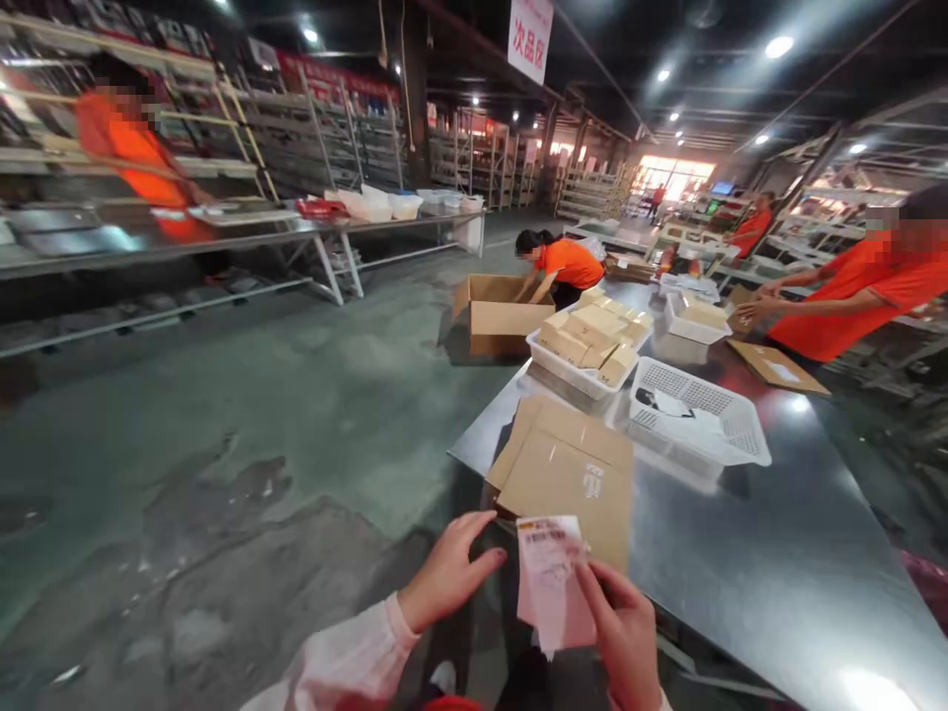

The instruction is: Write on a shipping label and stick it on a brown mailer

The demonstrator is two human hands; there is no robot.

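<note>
Paper slip (pixel 554 578) sits pinched in my right hand (pixel 626 632), thumb and fingers (pixel 592 583) closed on its lower right edge so the sheet stands up in front of me, printed side toward the camera. I cannot read the print from here. My left hand (pixel 448 573) hangs just to the left of the slip, fingers loosely spread and holding nothing, the thumb pointing toward the paper's edge but not touching it.

Straight beyond the slip lies a stack of flattened cardboard sheets (pixel 570 469) on the near corner of the steel bench (pixel 777 563). As far as I can judge, the work is at an early stage: the slip is in hand, the cardboard is still flat and unfolded, and nothing has been joined to anything yet.

Farther along the bench stands a white basket (pixel 700 415) with some papers in it, and behind that a white tray (pixel 585 355) heaped with small brown boxes. A person in an orange shirt (pixel 851 296) leans over the far right side of the bench. Another in orange (pixel 563 267) bends over an open carton (pixel 500 316) on the floor, and a third stands by the shelving on the left.
</note>
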